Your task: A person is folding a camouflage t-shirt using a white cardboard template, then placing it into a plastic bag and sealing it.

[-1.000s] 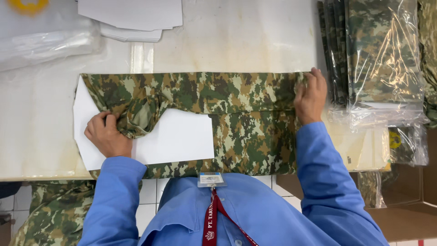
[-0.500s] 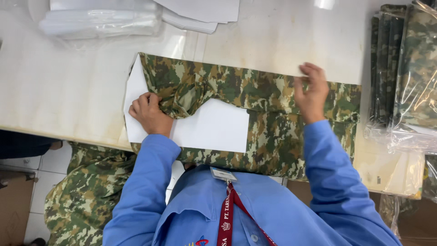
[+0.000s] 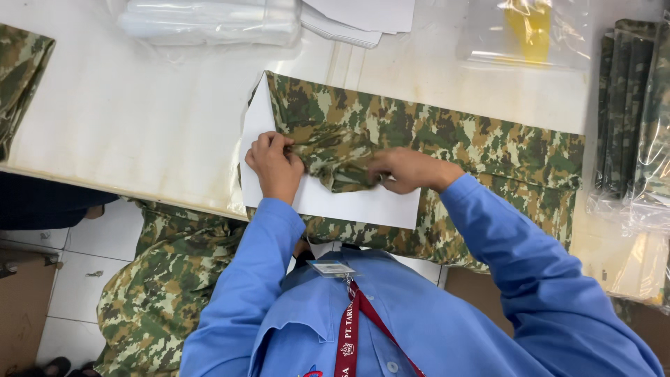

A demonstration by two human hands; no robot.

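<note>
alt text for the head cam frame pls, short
Seen from above, a person in a blue shirt grips a folded flap of a camouflage garment with the left hand and right hand, over a white card sheet on a pale table. Bagged camouflage garments are stacked at the right.

Pale worn worktable (image 3: 139,126), white tiled floor (image 3: 84,279) below, brown cardboard (image 3: 17,307) at left edge

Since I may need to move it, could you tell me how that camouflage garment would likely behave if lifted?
The camouflage garment probably flops: it bunches between the left hand and right hand. It likely slides easily over the white card beneath it.
</note>
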